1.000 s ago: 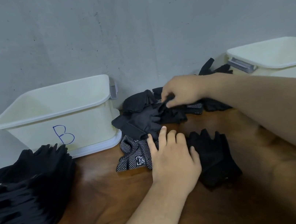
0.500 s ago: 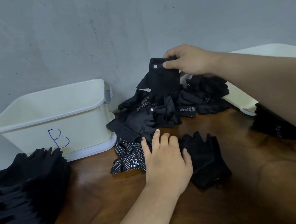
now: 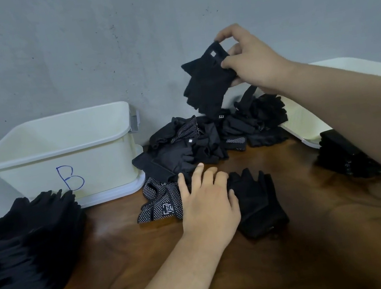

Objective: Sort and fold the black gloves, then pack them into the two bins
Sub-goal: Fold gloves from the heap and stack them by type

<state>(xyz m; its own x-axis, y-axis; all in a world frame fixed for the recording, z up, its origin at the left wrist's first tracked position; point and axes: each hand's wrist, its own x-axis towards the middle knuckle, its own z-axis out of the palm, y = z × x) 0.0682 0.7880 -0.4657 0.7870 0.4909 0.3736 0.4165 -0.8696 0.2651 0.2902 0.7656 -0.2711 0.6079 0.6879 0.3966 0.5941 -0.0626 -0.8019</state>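
My right hand pinches the cuff of a black glove and holds it in the air above the loose pile of black gloves by the wall. My left hand lies flat on the table with fingers spread, resting over a white-dotted glove and the edge of a plain black glove. The white bin marked B stands at the left, with nothing visible inside. A second white bin is at the right, largely hidden behind my right arm.
A tall stack of folded black gloves sits at the left front of the wooden table. A smaller dark stack lies at the right beside the second bin. A grey wall closes the back.
My right hand has picked a glove out of the pile and raised it up and to the right. My left hand has stayed on the table.
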